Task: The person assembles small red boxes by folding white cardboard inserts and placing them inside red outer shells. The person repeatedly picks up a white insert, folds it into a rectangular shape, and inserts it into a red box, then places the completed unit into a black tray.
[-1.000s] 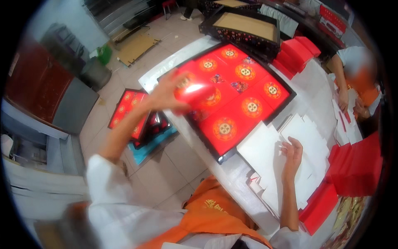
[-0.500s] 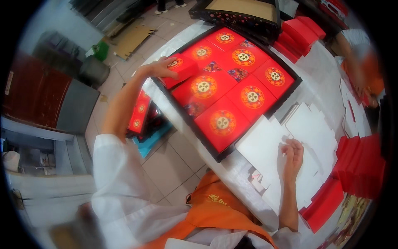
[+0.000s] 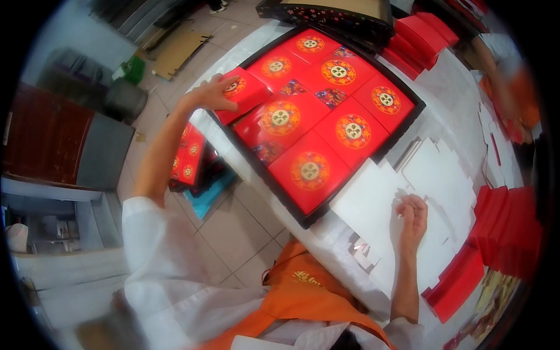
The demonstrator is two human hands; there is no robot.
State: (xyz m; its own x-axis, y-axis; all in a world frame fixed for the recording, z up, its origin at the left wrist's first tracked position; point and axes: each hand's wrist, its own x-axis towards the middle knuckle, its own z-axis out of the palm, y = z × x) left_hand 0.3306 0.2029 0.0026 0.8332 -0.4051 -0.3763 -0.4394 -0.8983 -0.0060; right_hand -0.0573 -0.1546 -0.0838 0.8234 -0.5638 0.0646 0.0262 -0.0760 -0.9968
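A black-rimmed tray [image 3: 357, 169] holds several red square boxes [image 3: 352, 130] with round orange-and-gold emblems. At its left corner my left hand [image 3: 213, 93] is closed over a red box [image 3: 249, 93], fingers on the far side and thumb on the near side. This box sits higher than those beside it; its underside is hidden. My right hand [image 3: 410, 217] rests on overlapping white cardboard sheets [image 3: 373, 204], right of the tray. Its fingers are loosely curled, and I see nothing in them.
Red folded cartons [image 3: 504, 233] stand stacked at the right, with more red cartons [image 3: 417, 44] at the far end. A dark patterned tray [image 3: 326, 16] lies beyond. Below the table's left edge are more red boxes [image 3: 188, 157]. A co-worker's arm [image 3: 496, 73] shows at far right.
The view has shifted slightly, so the tray and left hand appear a little further left. My left hand stays on the red box; my right hand keeps its place on the sheets.
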